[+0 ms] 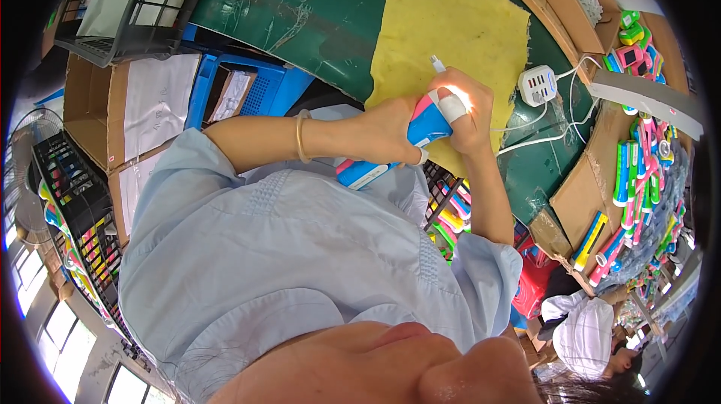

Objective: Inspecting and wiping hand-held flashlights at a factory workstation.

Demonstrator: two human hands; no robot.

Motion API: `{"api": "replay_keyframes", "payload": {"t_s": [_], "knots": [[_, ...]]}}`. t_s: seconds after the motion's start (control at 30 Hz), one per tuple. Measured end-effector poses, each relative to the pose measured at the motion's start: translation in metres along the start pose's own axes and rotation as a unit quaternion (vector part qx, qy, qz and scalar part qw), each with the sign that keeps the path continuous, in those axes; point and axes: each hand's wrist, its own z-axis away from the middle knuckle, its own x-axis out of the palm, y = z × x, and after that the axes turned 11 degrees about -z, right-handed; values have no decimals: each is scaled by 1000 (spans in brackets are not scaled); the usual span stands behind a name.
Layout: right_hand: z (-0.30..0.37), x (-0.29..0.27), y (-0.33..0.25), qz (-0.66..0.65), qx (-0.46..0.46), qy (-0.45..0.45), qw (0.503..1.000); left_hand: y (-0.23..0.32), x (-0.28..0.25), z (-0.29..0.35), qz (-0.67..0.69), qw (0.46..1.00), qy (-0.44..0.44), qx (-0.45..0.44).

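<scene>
A blue, pink and white flashlight-like device is held between both hands above the yellow cloth's near edge. My left hand, with a gold bangle at its wrist, is closed round its body. My right hand grips the upper end, where a bright light shines beside the fingers. White wraps show at both thumbs. From my right fingertips pokes a white cable plug. Below my left hand a blue and white piece sticks out; whether it belongs to the same device I cannot tell.
On the green table lie the yellow cloth and a white power hub with white cables. Black crates and cardboard boxes stand left. Many coloured devices lie at right; a basket sits below my hands. A person is lower right.
</scene>
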Motion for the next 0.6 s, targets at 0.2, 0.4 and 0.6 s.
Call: {"api": "replay_keyframes", "payload": {"t_s": [0.2,0.4,0.6], "knots": [[1,3,2,4,6,3,1000,-7,4,-3,37,999,-2,5],[-3,-1,9,-12,24,-1,1000,-7,0,-7,46,999,0,9],[1,8,-16,-57,36,163,984,3,-13,0,42,994,67,77]]}}
